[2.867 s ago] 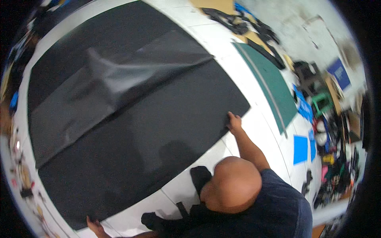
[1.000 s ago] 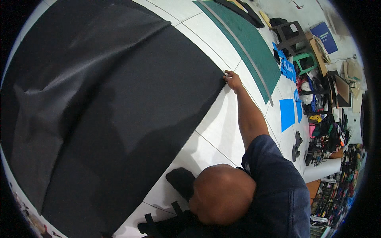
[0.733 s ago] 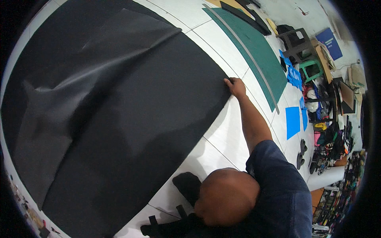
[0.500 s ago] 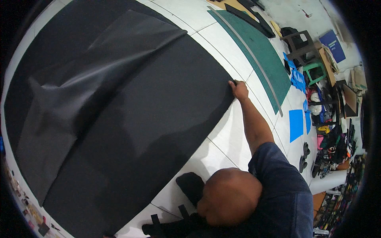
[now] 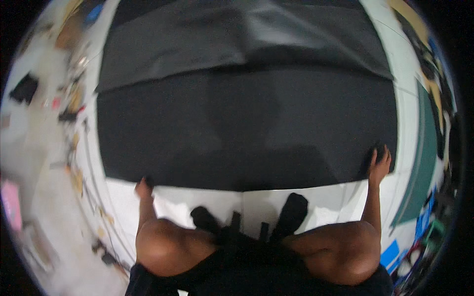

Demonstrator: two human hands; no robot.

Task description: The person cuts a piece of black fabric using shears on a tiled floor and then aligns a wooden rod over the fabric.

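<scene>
1. The black sheet (image 5: 163, 143) lay on the white tiled floor (image 5: 256, 203) in front of the person, its near edge just beyond the feet. Its far end was cut off by the upper border of the view.
2. A greyer, creased layer (image 5: 163, 49) lay across the sheet's farther part; whether it was a folded-back portion of the same material could not be determined.
3. The left hand (image 5: 144, 188) was at the near edge, close to the left corner. Its fingers appeared curled, but blur prevented telling whether they gripped the edge.
4. The right hand (image 5: 379, 166) rested on the sheet near the right corner. Its fingers were extended and parted over the surface; no grip was visible. The thumb was hard to make out.
5. The green mat (image 5: 423, 158), bent by the lens, stood to the right, apart from the sheet.
6. A blue piece (image 5: 389, 253) lay at lower right; items beyond it were too distorted to identify.
</scene>
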